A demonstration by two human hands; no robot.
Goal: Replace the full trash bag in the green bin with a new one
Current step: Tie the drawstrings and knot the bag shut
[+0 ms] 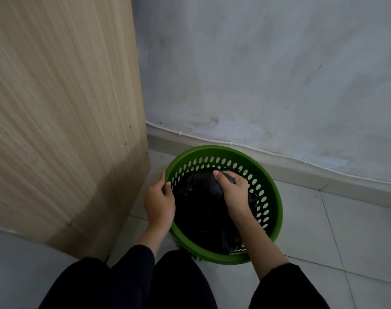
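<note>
The green bin rim is gripped by the left hand; the black trash bag top is clenched by the right hand; open tiled floor lies rightward, a wooden panel leftward.

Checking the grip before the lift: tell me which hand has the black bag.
The right hand: it is closed around the bunched top of the black bag, while the left hand only holds the green bin's rim.

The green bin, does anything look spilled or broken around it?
Nothing spilled or broken. The round green plastic bin with holes stands on pale floor tiles. The left hand grips its rim, and the right hand clutches the black plastic trash bag inside. Only the grey wall looks stained.
</note>
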